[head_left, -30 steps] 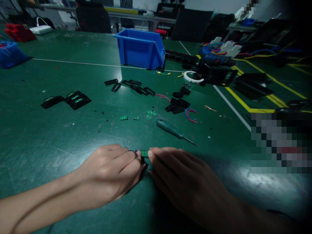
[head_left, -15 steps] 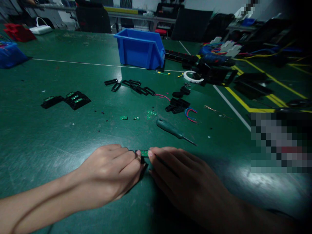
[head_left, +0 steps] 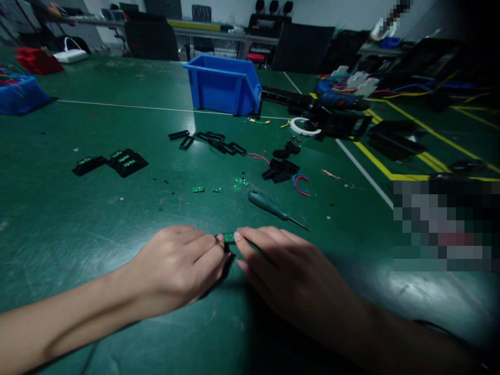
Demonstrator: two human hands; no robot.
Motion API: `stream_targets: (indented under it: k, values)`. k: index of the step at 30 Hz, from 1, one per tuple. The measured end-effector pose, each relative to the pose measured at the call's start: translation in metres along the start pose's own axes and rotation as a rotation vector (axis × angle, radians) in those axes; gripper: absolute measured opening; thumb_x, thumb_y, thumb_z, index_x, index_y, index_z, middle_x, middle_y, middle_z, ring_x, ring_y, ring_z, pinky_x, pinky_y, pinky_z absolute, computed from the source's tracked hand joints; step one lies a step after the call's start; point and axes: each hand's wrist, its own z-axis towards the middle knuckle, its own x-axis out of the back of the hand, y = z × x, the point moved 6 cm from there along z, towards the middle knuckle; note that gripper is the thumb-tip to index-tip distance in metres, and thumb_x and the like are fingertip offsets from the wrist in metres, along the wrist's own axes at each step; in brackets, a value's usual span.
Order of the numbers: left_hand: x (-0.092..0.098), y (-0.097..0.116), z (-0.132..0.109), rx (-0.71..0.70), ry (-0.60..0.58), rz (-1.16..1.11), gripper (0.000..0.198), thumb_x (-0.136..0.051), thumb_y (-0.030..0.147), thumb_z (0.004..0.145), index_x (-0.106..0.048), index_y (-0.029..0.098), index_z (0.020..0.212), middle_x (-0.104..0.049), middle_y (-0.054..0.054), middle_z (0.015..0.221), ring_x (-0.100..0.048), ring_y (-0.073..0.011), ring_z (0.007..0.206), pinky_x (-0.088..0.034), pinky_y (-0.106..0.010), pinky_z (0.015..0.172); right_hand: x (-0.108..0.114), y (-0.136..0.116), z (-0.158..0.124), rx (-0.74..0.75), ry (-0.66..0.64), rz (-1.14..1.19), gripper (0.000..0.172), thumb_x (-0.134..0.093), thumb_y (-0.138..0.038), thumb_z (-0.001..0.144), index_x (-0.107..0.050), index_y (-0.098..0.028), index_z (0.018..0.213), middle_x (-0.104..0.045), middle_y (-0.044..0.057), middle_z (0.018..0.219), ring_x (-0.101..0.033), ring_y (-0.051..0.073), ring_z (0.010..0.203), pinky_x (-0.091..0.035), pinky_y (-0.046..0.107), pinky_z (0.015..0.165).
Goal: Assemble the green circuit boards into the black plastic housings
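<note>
Between my two hands sits a small green circuit board [head_left: 228, 237] in what looks like a black plastic housing, mostly covered by fingers. My left hand [head_left: 177, 268] is closed with its thumb and fingers on the left end. The fingertips of my right hand [head_left: 292, 281] press on the right end. Just beyond lies a screwdriver [head_left: 269, 205] with a green handle. Loose small green boards [head_left: 198, 189] and a cluster of green bits [head_left: 240, 183] rest past it. To the left, several black housings [head_left: 127, 162] carry green boards.
Black rectangular frames [head_left: 219, 141] lie mid-table, before a blue bin [head_left: 224, 86]. Black parts [head_left: 280, 170] and red and blue wires [head_left: 300, 185] are to the right. Farther right are a white ring [head_left: 304, 127] and black equipment. A blue bag-like container [head_left: 23, 95] stands far left.
The view has shifted slightly, so the table things appear a little displaced. Both hands still hold the board's ends, slightly higher in the picture.
</note>
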Motion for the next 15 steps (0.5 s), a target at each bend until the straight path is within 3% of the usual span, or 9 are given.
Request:
stream_targets:
  k: [6,15]
  values:
    - [0.001,-0.003,0.005,-0.007,-0.017,0.063,0.023,-0.047,0.019,0.099,-0.059,0.015,0.081,-0.060,-0.001,0.067,-0.056,-0.0131,0.059,-0.045,-0.027,0.060,0.000,0.002,0.009,-0.096,-0.015,-0.115,0.028,-0.059,-0.025,0.096,-0.066,-0.012,0.119,-0.070,0.013,0.114,-0.064,0.024,0.100,-0.053,0.037,0.085]
    - [0.000,-0.021,-0.001,-0.040,-0.071,0.047,0.025,-0.044,0.023,0.099,-0.062,0.015,0.083,-0.061,-0.004,0.069,-0.058,-0.0135,0.061,-0.039,-0.027,0.058,0.007,-0.008,0.015,-0.049,0.052,-0.173,0.022,-0.053,-0.022,0.099,-0.064,-0.011,0.114,-0.065,0.013,0.105,-0.060,0.023,0.099,-0.051,0.034,0.083]
